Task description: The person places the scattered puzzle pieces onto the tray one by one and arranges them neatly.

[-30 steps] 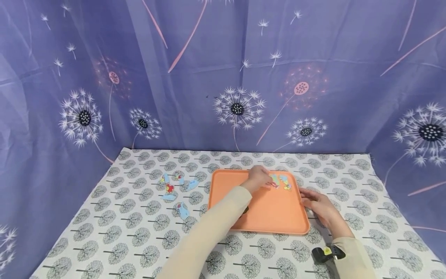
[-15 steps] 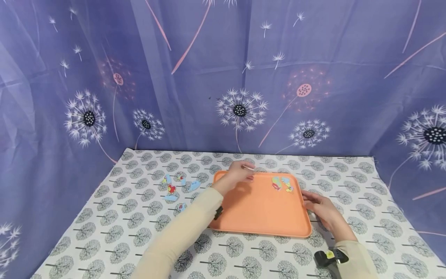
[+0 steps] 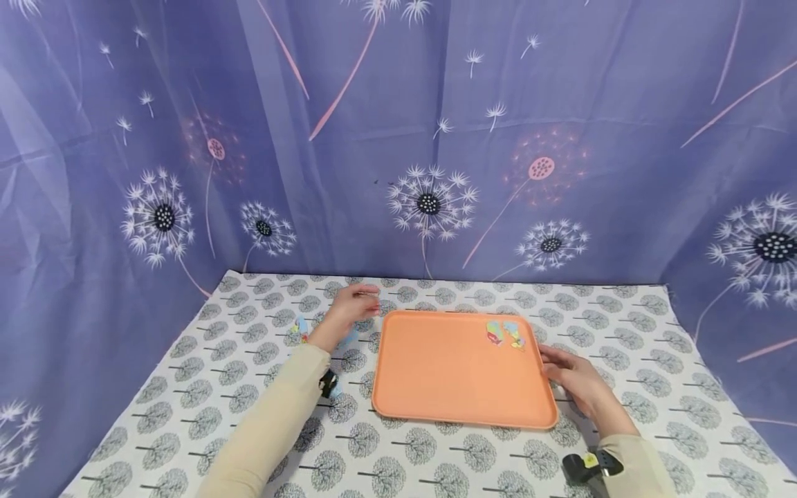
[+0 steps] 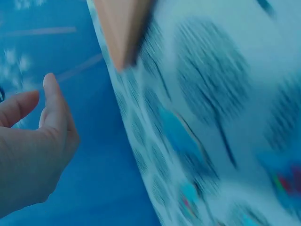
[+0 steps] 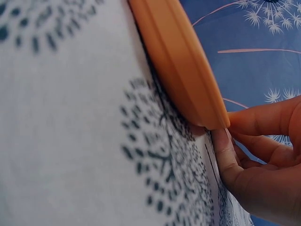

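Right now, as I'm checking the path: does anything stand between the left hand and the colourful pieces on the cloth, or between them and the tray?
Nothing visible stands between the left hand and the colourful pieces. Toward the tray, only its raised rim is in the way. The left arm partly hides some.

Left hand, thumb apart from fingers.
We note blurred pieces on tree-print cloth, tray corner nearby.

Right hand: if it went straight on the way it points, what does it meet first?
The right hand would meet the orange tray first: its fingertips look to be at the tray's right edge, though exact contact depth is hard to judge.
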Tool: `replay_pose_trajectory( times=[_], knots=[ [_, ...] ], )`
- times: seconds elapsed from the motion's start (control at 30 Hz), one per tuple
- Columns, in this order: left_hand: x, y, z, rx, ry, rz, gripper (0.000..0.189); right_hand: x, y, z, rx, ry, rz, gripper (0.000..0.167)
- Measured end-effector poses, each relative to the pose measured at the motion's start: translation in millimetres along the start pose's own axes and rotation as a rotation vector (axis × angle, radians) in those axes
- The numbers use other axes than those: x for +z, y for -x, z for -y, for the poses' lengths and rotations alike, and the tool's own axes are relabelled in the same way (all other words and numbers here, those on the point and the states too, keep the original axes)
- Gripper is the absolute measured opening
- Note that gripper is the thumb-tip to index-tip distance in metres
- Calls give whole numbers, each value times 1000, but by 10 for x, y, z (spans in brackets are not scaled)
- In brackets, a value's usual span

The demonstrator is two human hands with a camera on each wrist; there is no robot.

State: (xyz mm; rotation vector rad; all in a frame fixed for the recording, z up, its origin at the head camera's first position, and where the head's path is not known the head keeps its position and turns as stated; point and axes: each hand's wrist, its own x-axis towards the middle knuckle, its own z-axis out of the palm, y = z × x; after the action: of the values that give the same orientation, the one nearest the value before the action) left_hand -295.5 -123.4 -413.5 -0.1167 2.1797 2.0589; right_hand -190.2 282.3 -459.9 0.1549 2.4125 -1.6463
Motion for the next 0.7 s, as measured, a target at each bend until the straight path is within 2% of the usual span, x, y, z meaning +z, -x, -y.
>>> replay_pose_trajectory(
  times=[0.13, 0.33, 0.5, 0.7],
  knots=[
    [-324, 0, 88, -12, -6, -59, 43, 6, 1, 1, 6, -1, -3, 58],
    [-712, 33, 214, -67, -78, -89, 49, 5, -3, 4, 25, 10, -25, 59],
    [-864, 69, 296, -150, -157, -123, 52, 2, 9, -11, 13, 26, -24, 58],
    [-952, 65, 381, -213, -281, -103, 64, 18, -10, 9, 35, 19, -13, 59]
  ],
)
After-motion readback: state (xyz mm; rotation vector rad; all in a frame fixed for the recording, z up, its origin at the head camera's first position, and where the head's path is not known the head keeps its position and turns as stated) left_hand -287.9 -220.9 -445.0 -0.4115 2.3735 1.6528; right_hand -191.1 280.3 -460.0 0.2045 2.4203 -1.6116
